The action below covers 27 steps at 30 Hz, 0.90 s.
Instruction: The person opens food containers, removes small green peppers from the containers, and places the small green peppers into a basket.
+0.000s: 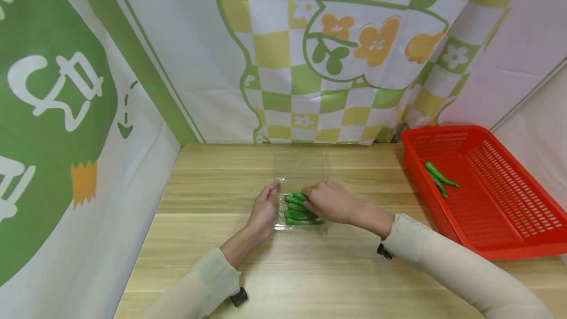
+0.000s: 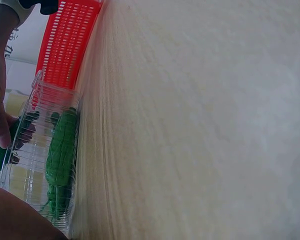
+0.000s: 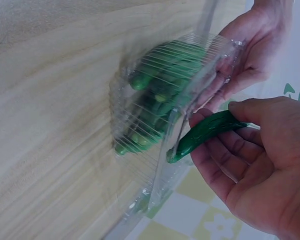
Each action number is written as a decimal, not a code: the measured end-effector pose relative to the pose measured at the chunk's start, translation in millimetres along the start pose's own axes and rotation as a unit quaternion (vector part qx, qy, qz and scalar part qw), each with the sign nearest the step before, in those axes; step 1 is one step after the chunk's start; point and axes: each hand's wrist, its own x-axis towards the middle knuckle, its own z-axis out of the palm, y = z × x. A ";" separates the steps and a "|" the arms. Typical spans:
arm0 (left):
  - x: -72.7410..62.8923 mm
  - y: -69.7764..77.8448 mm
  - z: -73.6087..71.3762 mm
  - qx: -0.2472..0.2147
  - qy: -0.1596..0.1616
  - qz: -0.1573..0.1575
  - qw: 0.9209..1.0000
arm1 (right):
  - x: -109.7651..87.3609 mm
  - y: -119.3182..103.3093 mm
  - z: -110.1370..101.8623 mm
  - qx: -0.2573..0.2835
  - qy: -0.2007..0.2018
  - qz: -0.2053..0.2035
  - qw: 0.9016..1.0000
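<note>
A clear plastic clamshell box [image 1: 302, 169] lies open on the wooden table [image 1: 310, 270], its lower half filled with several green chili peppers [image 1: 298, 213]. My left hand [image 1: 271, 196] rests flat against the box's left side with the fingers straight [image 3: 250, 55]. My right hand [image 1: 307, 200] is over the box and pinches one green pepper [image 3: 210, 129] between thumb and fingers, just at the box's rim [image 3: 177, 125]. The left wrist view shows the box wall [image 2: 35, 150] with peppers [image 2: 60, 150] behind it.
A red slotted basket [image 1: 500, 220] stands at the table's right side with two green peppers [image 1: 437, 177] in it. Printed cloth walls [image 1: 133, 87] close off the left and back. Bare wood lies in front of the box.
</note>
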 end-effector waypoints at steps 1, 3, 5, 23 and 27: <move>0.4 -0.1 -0.1 -0.001 -0.001 0.000 1.000 | -0.1 -0.4 -1.3 0.002 0.001 0.002 1.000; 0.9 -0.3 -0.4 -0.002 -0.002 0.001 1.000 | -0.5 -0.9 -3.6 0.006 0.004 0.006 1.000; 1.2 -0.5 -0.8 -0.004 -0.002 -0.001 1.000 | -1.1 -1.3 -6.0 0.008 0.007 0.010 1.000; -1.0 -3.1 -2.1 -0.002 -0.010 0.014 1.000 | -13.1 10.4 -29.6 0.020 0.028 0.019 0.999; -1.4 -3.2 -2.1 0.001 -0.009 0.014 1.000 | -17.1 15.9 -36.5 0.004 0.051 0.014 0.999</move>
